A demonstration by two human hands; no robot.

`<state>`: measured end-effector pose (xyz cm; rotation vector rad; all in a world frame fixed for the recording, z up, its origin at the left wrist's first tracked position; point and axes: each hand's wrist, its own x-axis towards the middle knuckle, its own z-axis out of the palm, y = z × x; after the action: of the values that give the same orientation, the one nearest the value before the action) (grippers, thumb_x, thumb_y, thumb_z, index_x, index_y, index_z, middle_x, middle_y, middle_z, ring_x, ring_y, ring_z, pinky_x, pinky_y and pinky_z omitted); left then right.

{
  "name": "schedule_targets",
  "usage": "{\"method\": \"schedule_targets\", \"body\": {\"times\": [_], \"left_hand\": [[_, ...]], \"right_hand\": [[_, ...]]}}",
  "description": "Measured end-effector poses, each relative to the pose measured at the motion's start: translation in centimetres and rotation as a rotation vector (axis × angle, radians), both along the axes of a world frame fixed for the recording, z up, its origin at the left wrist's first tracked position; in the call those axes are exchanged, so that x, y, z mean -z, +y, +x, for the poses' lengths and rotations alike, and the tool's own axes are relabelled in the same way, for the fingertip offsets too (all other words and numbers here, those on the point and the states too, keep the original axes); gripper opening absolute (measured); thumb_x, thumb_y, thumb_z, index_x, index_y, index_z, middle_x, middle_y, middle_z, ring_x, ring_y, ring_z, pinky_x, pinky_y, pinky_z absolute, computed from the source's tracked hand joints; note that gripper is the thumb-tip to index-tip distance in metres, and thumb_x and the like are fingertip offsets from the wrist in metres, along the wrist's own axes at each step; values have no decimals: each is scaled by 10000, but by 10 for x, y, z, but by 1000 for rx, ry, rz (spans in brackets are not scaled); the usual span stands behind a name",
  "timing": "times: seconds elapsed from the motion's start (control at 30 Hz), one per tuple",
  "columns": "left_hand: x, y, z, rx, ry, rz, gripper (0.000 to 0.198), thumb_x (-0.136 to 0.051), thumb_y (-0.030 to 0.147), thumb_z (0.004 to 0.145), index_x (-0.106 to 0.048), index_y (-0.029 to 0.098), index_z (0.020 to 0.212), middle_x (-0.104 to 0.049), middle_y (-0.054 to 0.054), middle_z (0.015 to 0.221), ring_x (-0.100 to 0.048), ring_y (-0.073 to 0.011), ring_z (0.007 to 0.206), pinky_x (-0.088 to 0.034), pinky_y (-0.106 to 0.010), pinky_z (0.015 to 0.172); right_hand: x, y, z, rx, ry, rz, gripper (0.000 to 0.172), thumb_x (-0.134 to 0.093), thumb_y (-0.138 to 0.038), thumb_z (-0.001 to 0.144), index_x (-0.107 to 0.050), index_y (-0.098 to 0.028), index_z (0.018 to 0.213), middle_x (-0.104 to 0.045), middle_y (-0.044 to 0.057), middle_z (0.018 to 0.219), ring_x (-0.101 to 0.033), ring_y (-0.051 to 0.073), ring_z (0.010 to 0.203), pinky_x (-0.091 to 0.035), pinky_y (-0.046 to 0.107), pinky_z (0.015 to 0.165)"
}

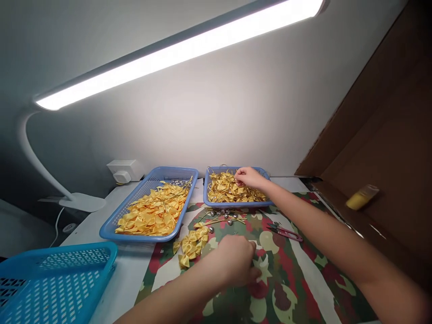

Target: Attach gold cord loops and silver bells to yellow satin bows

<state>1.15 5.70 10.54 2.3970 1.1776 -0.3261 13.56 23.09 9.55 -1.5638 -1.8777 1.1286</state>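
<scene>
My right hand (250, 177) is over the right blue basket (238, 204), its fingertips pinched together just above a heap of yellow ribbon bows with gold ties (222, 186). Whatever is in that pinch is too small to make out. Low over the camouflage-patterned cloth (281, 297), my left hand (238, 261) is closed with its back toward me; the curled fingers hide anything they hold. Beside it, to the left, lies a small pile of yellow bows (193, 243). Small silver bells (230, 222) and gold ties (216, 221) are strewn between the pile and the right basket.
A left blue basket (172, 236) holds many yellow bows (151, 213) plus some bells and ties. Red-handled thread snips (285, 232) lie on the cloth at right. An turquoise basket (67, 288) stands front left, near the lamp base (84, 202). Cardboard (381, 121) borders the right side.
</scene>
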Motion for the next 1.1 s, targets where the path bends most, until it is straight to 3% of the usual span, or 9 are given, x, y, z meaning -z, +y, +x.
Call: {"method": "schedule_targets", "body": {"times": [0.17,0.23,0.33,0.47,0.6,0.77,0.93,1.0,1.1], "left_hand": [[-1,8,-6,-47,-15,97,335,-575,414,837,-694,153,1010,-730,-147,897,-701,-332,867,-533,-371,695],[1,10,-8,-52,-3,106,312,-585,400,836,-704,160,997,-733,-142,879,-702,-324,858,-530,-361,689],[0,15,-13,-75,16,134,226,-591,277,829,-715,151,971,-738,-152,889,-703,-316,836,-516,-353,680],[-9,22,-27,-123,-5,223,195,-590,108,773,-729,153,903,-739,-137,898,-690,-294,874,-488,-323,700],[-11,26,-35,-147,-64,275,185,-580,80,739,-730,177,784,-734,-70,800,-668,-209,726,-442,-266,631],[12,13,-31,-112,-123,253,170,-625,64,672,-728,195,709,-711,-24,711,-632,-177,671,-405,-246,593],[38,-22,-32,-178,-170,327,145,-628,124,704,-728,198,778,-718,-42,773,-638,-200,723,-423,-262,631],[47,-36,-32,-249,-188,409,129,-601,222,784,-718,188,826,-717,-69,836,-643,-224,801,-439,-284,689],[61,-50,-30,-366,-202,527,287,-556,405,862,-693,152,855,-700,-117,908,-629,-256,893,-452,-331,770]], "right_hand": [[2,0,-2,28,14,62,182,-586,-285,934,-625,-130,1021,-659,48,966,-640,134,804,-559,307,727],[3,-1,-1,74,19,144,120,-633,-211,878,-628,-136,972,-658,50,945,-632,143,815,-542,312,759],[2,-10,9,149,30,327,164,-642,-152,795,-630,-169,958,-640,63,1023,-604,177,921,-492,348,873],[4,-46,29,142,40,521,168,-578,-181,785,-633,-182,944,-598,64,1082,-576,186,945,-464,354,892],[23,-97,44,45,26,581,126,-564,-173,775,-634,-184,878,-610,53,992,-577,183,894,-475,330,820],[58,-156,45,-57,-40,560,64,-641,-127,748,-657,-183,775,-648,68,951,-552,227,960,-438,378,875],[81,-205,31,-105,-99,562,62,-662,-142,784,-664,-194,750,-656,57,963,-540,225,973,-430,370,878],[86,-215,27,-99,-131,569,47,-662,-174,803,-665,-196,762,-656,58,955,-533,228,961,-435,365,850],[90,-210,25,-51,-185,585,27,-651,-194,820,-665,-185,798,-649,74,937,-527,235,949,-438,371,827]]}}
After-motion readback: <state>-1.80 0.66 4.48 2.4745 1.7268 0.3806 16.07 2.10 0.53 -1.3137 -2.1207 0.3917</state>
